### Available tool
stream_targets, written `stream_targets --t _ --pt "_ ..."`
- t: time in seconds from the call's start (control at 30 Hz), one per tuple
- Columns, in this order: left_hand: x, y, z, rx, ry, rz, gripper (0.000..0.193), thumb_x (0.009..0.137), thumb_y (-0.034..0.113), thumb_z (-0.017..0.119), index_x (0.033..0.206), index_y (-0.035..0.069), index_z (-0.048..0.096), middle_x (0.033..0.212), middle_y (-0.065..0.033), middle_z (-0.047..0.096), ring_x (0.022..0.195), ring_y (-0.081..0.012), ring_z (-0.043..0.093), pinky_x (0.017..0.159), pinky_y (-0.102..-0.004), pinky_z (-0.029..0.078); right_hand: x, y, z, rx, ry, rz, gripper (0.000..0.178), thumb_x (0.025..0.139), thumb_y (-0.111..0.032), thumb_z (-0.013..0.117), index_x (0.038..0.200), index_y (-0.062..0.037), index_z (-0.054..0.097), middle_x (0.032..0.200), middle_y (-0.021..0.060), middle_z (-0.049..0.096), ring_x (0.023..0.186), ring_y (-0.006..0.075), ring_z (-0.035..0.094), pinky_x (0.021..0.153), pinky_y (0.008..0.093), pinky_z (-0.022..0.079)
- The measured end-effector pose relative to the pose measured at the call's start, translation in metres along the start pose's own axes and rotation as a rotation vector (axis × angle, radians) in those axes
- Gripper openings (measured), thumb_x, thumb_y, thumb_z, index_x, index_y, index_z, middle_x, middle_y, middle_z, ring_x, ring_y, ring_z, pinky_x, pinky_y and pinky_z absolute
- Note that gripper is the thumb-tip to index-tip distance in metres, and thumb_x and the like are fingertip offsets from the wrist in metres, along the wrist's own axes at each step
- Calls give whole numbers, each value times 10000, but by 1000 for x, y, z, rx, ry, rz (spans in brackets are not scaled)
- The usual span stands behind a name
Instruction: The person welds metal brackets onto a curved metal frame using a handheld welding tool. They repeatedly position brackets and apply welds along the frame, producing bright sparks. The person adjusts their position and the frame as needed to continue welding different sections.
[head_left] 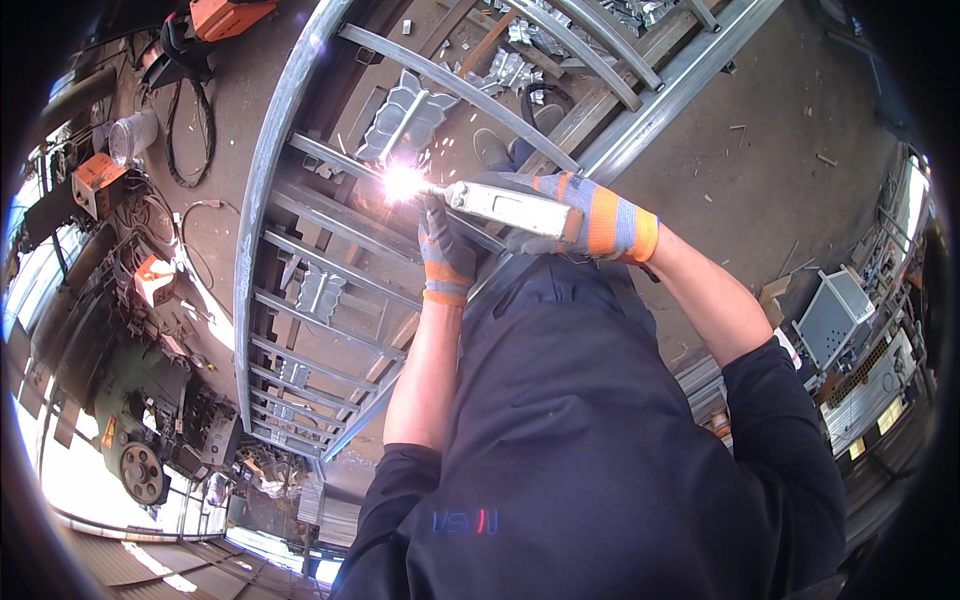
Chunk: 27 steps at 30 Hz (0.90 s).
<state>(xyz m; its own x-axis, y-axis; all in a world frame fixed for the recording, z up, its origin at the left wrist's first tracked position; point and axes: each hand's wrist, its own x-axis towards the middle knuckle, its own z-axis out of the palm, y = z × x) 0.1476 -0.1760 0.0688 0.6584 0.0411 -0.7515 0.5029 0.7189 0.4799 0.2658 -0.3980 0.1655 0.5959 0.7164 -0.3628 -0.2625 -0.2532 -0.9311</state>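
Observation:
My right hand (600, 218), in a grey glove with orange and blue bands, grips a white welding gun (510, 208) from its far side. At the gun's tip a bright pink-white flare with flying sparks hides the spot on the metal bar below. My left hand (446, 255), in a matching glove, is closed just below the nozzle, fingers pointing up towards it. Whether those fingers hold the nozzle or the bar, I cannot tell. Under both hands lies a large grey metal frame (262, 205) with a curved outer rail and several crossbars.
Cast leaf-shaped metal ornaments (408, 120) sit between the bars. Orange machines (98, 182) and a looped dark cable (208, 150) are on the left. A green machine with a wheel (145, 472) stands lower left. At the right are a grey metal box (836, 315) and scattered scraps.

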Motion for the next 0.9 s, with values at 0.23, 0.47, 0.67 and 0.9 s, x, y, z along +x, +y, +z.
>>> stream_targets --t 0.23,0.47,0.67,0.9 --pt "0 1 -3 35 -1 -13 695 1047 661 642 1395 62 582 1324 -138 702 1177 -320 732 980 -522 664 -1 -6 -1 15 -20 40 744 942 -306 848 1582 -57 565 1341 165 762 1188 315 751 1022 379 575" --pt "0 -2 -4 -28 4 -20 693 1044 660 648 1393 65 584 1326 -135 701 1182 -317 729 980 -519 661 0 -5 -1 -10 -16 10 746 951 -349 835 1585 -63 563 1347 179 753 1191 340 742 1030 394 572" --pt "4 -7 -8 243 -6 112 674 1050 660 640 1379 73 595 1291 -124 706 1161 -305 732 946 -510 661 -4 -9 -3 -141 6 -20 738 956 -358 824 1585 -76 559 1319 207 746 1184 393 725 1030 428 572" --pt "-13 -4 -6 271 201 -4 364 1086 329 699 1337 73 637 1131 -84 724 1016 -218 729 846 -401 638 -32 -11 -17 -142 100 -57 747 915 -271 874 1567 -68 571 1284 214 755 1166 401 732 987 421 576"
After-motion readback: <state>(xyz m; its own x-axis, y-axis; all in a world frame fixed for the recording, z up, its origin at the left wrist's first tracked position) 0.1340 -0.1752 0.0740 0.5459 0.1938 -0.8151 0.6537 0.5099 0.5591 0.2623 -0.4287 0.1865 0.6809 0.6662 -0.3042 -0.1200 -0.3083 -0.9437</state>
